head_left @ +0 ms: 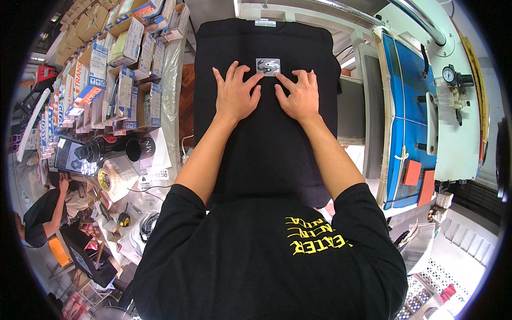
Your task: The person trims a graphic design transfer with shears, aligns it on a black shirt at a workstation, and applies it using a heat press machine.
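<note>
A black T-shirt (266,144) lies spread out in front of me, its collar end at the far side. On its upper chest sits a small square transfer sheet (268,67), greyish with a curving dark and white design. My left hand (237,95) rests on the cloth just left of the sheet, fingers spread, its index fingertip at the sheet's lower left corner. Mirroring it, my right hand (300,97) has its index fingertip at the lower right corner, with the other fingers apart on the shirt. Neither hand grips anything.
Cardboard boxes (125,48) crowd shelves on the left, above a table with a black tumbler (114,148) and a tape roll (105,180). On the right stands a press machine with a blue pad (410,117) and a pressure gauge (448,74). Another person (45,213) sits at lower left.
</note>
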Tool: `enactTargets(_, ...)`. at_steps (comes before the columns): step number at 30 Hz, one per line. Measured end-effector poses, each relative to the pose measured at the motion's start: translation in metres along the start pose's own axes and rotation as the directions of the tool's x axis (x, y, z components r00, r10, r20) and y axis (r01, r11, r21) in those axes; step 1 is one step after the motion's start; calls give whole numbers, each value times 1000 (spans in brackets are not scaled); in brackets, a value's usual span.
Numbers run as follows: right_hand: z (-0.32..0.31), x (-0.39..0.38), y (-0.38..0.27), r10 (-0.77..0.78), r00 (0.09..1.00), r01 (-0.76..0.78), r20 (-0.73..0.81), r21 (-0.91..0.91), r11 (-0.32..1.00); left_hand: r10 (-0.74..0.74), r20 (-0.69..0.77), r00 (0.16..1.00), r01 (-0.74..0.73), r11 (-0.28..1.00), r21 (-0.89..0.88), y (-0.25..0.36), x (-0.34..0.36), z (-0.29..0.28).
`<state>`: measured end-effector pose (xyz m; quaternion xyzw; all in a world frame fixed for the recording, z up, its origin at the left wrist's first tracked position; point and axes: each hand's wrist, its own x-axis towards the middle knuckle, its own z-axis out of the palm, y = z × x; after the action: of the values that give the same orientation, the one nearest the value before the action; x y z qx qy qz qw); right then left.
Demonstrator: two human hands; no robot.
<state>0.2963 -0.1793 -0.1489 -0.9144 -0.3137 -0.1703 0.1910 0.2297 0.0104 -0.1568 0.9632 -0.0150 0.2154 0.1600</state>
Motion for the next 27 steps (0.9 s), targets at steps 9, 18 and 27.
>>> enactTargets(9,0,0,0,-2,1000,2,-3,5,1000,-7,7,1000,7,1000,2,0,-1,0)
enactTargets(18,0,2,1,9,1000,-9,0,17,1000,-18,-4,1000,18,999,-45,-2,3,2)
enactTargets(27,-6,26,28,212,952,-173,-223,183,968,-118,-174,978,80,974,-214,-9,32,3)
